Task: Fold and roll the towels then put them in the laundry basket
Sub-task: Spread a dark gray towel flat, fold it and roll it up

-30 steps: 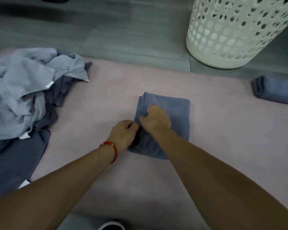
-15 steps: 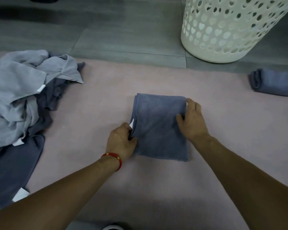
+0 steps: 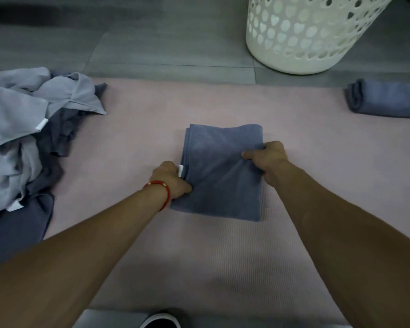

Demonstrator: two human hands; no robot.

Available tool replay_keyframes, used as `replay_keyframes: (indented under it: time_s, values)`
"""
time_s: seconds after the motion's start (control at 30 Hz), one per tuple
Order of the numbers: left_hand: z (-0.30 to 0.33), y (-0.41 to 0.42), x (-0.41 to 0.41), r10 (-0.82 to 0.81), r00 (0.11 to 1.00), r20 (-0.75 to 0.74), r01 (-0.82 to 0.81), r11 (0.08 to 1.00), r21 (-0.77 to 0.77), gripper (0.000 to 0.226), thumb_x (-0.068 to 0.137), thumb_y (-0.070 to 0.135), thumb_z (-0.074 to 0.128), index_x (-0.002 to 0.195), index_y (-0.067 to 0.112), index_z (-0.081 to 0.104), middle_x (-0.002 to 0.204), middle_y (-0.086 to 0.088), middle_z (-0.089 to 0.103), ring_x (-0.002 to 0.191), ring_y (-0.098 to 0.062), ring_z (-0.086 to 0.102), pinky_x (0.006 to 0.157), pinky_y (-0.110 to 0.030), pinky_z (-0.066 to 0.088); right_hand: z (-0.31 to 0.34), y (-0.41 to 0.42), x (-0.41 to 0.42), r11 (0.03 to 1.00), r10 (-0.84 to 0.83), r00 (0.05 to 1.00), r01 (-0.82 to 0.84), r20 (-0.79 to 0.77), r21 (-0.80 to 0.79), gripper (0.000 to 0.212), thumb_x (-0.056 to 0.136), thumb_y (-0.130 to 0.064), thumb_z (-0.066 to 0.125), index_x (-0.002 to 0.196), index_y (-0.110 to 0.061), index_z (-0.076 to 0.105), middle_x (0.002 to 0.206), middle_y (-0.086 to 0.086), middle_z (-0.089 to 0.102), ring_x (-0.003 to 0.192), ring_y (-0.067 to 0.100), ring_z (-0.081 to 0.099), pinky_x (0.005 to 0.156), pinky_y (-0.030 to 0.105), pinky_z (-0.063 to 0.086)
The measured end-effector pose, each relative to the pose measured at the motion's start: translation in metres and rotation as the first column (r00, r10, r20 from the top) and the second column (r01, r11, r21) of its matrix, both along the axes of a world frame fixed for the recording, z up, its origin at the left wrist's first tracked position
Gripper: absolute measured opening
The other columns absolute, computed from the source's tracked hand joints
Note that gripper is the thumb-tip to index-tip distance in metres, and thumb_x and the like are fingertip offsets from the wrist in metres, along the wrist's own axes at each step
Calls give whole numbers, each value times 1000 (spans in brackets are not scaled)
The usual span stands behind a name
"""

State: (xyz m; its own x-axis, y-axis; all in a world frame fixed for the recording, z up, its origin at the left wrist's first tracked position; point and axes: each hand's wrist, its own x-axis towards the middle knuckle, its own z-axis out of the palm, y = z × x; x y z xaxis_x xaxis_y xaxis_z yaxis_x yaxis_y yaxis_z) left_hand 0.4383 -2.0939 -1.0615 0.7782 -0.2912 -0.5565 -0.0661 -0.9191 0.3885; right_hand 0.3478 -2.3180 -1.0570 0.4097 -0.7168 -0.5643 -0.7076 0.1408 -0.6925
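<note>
Lying flat in the middle of the pink mat, the folded blue towel is a neat rectangle, squared up but not yet rolled. By my reckoning the folding of this one is done or nearly so, and the rolling has not begun.

The left hand, a red bracelet at its wrist, pinches the towel's left edge just below a small white tag. The right hand grips the right edge, thumb laid across the cloth and fingers curled around the border. The two hands are apart, one on each side, with the towel stretched between them.

Further out, a rolled blue towel lies at the mat's far right edge, finished but not in the basket. The white laundry basket stands on the grey floor just beyond the mat's far right corner; what it holds I cannot tell from here. Along the mat's left edge sprawls a heap of unfolded towels, pale grey and darker blue tangled together. So most of the job looks to be left: this towel to roll, the heap to work through, and the rolls to drop in.
</note>
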Motion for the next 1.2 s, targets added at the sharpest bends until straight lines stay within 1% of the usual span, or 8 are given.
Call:
replay_keyframes:
  time_s: [0.23,0.47,0.57,0.7,0.77,0.87,1.1,1.2]
  values:
    - [17,-54,-17,-323,942,87,327,944,-37,39,74,35,70,104,17,52,110,-8,62,98,-29,59,82,-37,51,4,10,-112,929,-363,926,368,100,-29,20,79,-18,80,81,-7,62,81,6,68,78,27,69,67,38,61]
    - [28,-164,-71,-590,800,108,586,733,-345,40,81,13,71,118,20,59,108,-9,66,97,-27,64,83,-34,54,-5,63,-249,669,-738,637,734,223,116,59,52,-54,88,88,-10,72,77,3,74,73,26,69,70,40,60]
    - [14,-178,-92,-662,700,267,714,658,-239,46,86,16,69,129,17,54,124,-13,58,114,-31,55,95,-38,47,-3,69,-274,646,-718,674,739,175,-192,73,75,-58,72,124,-6,60,114,8,67,102,25,65,86,37,54]
    - [-3,-143,-140,-582,364,727,831,556,29,46,89,24,58,133,11,54,145,-18,43,131,-39,40,103,-57,36,2,38,-272,642,-138,990,65,-31,-764,74,88,-52,47,153,-17,36,160,12,30,147,29,29,121,44,25]
    - [-19,-121,-167,-672,232,703,908,410,91,56,93,39,48,143,15,50,157,-18,34,144,-41,30,112,-64,24,-5,9,-257,557,182,948,-319,-262,-767,70,96,-54,38,159,-26,24,169,6,12,155,29,10,123,47,10]
    - [-46,-114,-172,-781,191,595,922,350,164,65,97,53,32,156,26,32,166,-14,18,152,-40,13,116,-69,10,-23,-34,-240,394,417,740,-670,-527,-629,73,98,-59,25,162,-27,10,170,2,2,156,27,-1,124,58,7]
    - [-37,-120,-167,-819,209,535,924,344,165,65,95,55,30,156,31,32,167,-13,14,152,-42,8,114,-73,11,-25,-58,-239,403,547,626,-779,-556,-480,82,94,-71,16,162,-29,-4,169,4,-12,155,25,-13,122,63,5]
    - [-19,-108,-186,-779,204,593,930,344,132,60,92,38,39,147,17,48,160,-19,30,149,-44,21,114,-70,20,4,-54,-258,172,625,514,-825,-588,-539,78,97,-63,33,162,-23,17,169,7,8,156,24,6,122,58,10]
